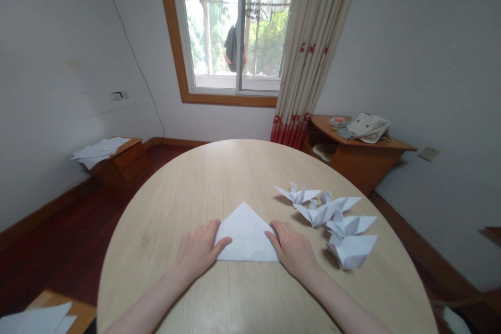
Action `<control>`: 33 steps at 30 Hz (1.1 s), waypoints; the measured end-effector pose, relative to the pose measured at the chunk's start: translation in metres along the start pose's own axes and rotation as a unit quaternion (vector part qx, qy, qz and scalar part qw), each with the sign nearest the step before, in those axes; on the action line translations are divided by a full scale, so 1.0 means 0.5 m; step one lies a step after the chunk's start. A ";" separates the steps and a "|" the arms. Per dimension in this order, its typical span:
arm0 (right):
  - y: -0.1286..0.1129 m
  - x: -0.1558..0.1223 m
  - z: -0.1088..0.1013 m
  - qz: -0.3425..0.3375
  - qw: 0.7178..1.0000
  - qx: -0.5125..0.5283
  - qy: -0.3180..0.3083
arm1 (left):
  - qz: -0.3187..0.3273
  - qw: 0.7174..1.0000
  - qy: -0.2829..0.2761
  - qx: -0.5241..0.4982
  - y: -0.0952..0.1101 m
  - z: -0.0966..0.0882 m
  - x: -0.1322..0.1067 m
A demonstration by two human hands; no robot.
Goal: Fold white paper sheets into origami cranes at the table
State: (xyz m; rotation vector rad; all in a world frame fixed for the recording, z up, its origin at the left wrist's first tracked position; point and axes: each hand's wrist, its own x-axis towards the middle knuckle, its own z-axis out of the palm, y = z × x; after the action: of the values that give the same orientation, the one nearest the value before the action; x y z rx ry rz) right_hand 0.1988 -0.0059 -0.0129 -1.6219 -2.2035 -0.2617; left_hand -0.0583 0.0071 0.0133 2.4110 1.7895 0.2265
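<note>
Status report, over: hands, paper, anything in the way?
Left hand, right hand touching opposite sides of white paper. Its peak points away. Folded paper birds off right, not touching it.

The sheet is smooth, matt paper; the birds are matt paper too, sharply creased. The desk has a smooth wood-grain top with a soft sheen. The curtain is cloth, the window frame wood.

Round wood-grain table: folded white paper centrally, paper cranes clustered right.
</note>
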 end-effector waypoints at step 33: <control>-0.080 -0.014 0.022 -0.091 0.976 0.115 -0.162 | 0.229 0.968 0.101 0.010 0.018 0.119 0.004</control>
State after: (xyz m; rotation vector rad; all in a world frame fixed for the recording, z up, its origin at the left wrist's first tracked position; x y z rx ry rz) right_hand 0.1603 -0.0206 -0.0227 -1.4177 -2.5191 0.2211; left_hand -0.0378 0.0054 -0.0432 2.8760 1.2695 0.5182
